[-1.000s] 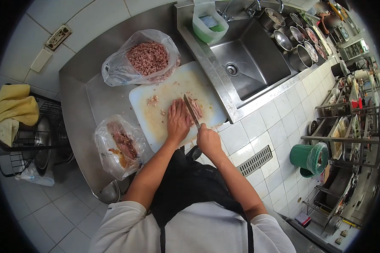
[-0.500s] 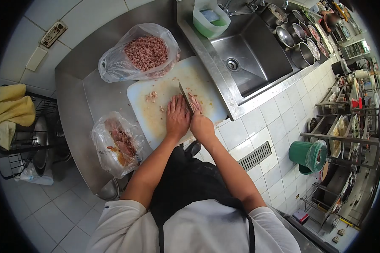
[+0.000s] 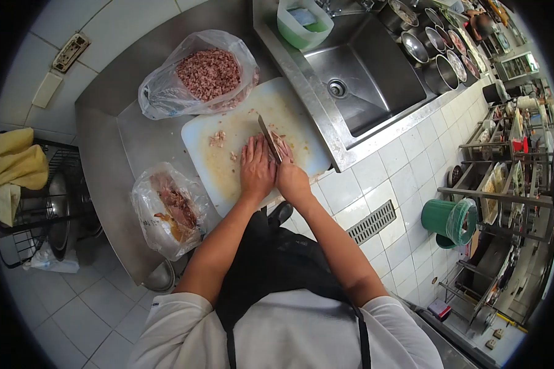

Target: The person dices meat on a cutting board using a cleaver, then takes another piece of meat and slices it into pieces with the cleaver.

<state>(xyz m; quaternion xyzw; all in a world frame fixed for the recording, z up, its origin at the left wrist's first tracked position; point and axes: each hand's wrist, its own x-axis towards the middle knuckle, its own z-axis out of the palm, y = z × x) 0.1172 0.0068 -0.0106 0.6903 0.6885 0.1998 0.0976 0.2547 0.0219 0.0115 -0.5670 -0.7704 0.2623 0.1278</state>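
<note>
My right hand [image 3: 293,183] is closed around the handle of a knife [image 3: 266,135], whose blade points away from me over the white cutting board [image 3: 218,179]. Thin strips of raw meat [image 3: 282,146] lie against the right side of the blade. Just left of the knife, my left hand [image 3: 256,171] rests palm down with its fingers stretched out; whatever is under it is hidden. Small pale meat scraps [image 3: 217,139] sit on the board's left part. Beyond the board stands an open clear bag [image 3: 157,98] with diced meat [image 3: 209,74].
Another plastic bag [image 3: 144,216] holding larger meat pieces [image 3: 178,206] lies left of the board on the steel counter [image 3: 143,138]. A sink [image 3: 375,92] adjoins at the right, with a green-tinted container [image 3: 303,27] at its corner and several metal pots [image 3: 440,77] beyond.
The view has shifted slightly. Both hands stay in nearly the same place on the board, and the knife blade leans a little differently beside the meat strips.
</note>
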